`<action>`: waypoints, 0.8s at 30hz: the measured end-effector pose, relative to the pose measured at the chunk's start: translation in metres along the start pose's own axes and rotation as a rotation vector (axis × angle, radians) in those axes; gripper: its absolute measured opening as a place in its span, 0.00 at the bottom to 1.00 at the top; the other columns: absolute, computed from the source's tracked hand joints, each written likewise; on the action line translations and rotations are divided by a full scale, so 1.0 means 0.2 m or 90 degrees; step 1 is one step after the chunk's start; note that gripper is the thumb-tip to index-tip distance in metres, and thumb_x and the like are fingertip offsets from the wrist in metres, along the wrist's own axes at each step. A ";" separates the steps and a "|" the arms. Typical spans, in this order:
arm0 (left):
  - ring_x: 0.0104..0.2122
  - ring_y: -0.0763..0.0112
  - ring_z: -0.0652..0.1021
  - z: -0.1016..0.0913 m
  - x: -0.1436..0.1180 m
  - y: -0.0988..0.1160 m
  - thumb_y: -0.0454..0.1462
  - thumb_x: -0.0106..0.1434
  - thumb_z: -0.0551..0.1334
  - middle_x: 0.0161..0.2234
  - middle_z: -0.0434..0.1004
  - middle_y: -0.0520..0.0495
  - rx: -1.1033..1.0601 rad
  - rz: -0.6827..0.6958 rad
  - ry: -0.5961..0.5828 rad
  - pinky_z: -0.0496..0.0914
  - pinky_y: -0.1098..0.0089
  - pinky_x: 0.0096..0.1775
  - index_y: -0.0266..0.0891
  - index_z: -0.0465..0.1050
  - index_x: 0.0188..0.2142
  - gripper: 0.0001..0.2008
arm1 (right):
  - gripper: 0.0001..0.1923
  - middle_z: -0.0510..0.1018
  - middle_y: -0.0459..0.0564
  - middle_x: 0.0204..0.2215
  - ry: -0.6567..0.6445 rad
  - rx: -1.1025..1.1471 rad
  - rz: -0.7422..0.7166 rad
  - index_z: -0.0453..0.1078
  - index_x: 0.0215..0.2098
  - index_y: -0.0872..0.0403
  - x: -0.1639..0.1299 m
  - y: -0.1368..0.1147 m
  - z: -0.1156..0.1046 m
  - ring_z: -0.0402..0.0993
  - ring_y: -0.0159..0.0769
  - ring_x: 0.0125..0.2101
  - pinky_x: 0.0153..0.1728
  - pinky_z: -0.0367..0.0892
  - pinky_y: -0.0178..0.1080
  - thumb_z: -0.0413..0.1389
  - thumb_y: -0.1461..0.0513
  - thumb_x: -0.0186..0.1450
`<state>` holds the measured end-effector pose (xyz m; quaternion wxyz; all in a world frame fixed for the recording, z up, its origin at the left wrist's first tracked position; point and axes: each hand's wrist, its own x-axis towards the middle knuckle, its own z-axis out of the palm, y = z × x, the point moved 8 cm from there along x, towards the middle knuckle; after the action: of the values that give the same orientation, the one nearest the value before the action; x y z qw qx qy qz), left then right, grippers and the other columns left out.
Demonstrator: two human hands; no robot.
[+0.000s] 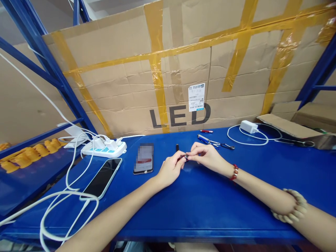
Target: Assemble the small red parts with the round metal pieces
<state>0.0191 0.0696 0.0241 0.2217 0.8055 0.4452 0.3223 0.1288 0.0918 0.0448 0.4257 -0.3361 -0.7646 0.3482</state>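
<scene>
At frame centre, your left hand (170, 169) and right hand (207, 155) pinch a small dark part (185, 156) between fingertips above the table (199, 206). Loosen either pinch and it may drop and roll towards the phone (143, 158).

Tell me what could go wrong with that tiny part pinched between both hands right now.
The small dark part sits only between fingertips of the left hand and right hand; a slip could send it rolling off the blue table. It might also land on the phone close by.
</scene>
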 end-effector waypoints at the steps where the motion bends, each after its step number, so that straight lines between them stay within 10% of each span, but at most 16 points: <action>1: 0.25 0.77 0.69 0.00 0.00 0.00 0.39 0.65 0.46 0.23 0.67 0.57 0.002 0.001 -0.005 0.63 0.76 0.33 0.41 0.62 0.36 0.09 | 0.11 0.67 0.46 0.24 -0.001 -0.001 0.004 0.75 0.23 0.57 0.00 0.00 0.00 0.62 0.26 0.23 0.23 0.59 0.32 0.59 0.55 0.52; 24: 0.36 0.70 0.73 -0.06 -0.03 0.10 0.37 0.64 0.49 0.36 0.74 0.50 0.200 0.061 0.107 0.66 0.72 0.39 0.43 0.66 0.39 0.09 | 0.19 0.66 0.42 0.16 0.021 0.231 0.193 0.67 0.20 0.57 -0.05 0.13 0.06 0.57 0.23 0.16 0.19 0.52 0.31 0.63 0.50 0.42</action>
<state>0.0205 0.0547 0.0430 0.0398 0.8205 0.4684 0.3251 0.1273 0.0945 0.0149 0.4348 -0.3706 -0.6232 0.5340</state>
